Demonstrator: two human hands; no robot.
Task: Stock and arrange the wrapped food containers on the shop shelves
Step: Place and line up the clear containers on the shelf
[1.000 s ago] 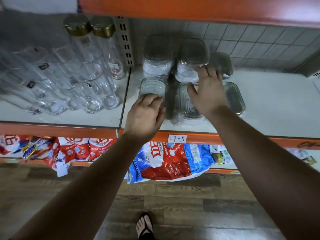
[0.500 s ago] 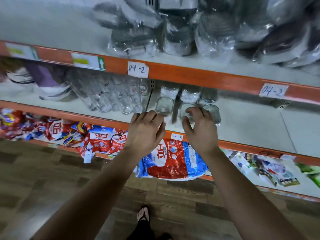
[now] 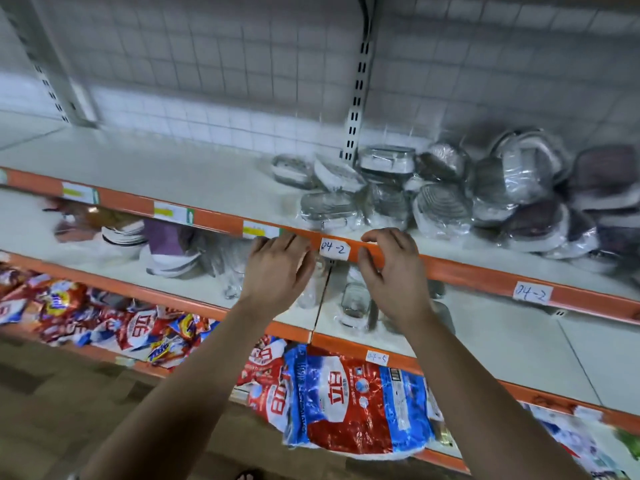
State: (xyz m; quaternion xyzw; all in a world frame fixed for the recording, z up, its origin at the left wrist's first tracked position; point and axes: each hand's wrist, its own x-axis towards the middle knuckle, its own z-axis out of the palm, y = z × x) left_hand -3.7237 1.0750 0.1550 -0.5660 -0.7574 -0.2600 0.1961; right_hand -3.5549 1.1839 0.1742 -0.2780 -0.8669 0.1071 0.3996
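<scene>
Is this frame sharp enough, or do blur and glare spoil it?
Head view: motion blur smears the snack packets lower left and the wrapped containers; their plastic wrap glints; wide-angle splays the shelf uprights; the 04-2 label is legible.

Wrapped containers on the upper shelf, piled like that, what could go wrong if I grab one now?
The wrapped containers lean on one another in a loose heap; pulling a lower one could tumble others over the orange shelf edge. The front ones sit near that edge, so a nudge from the left hand or right hand might push one off. A fall could strike the glass container on the shelf below.
</scene>
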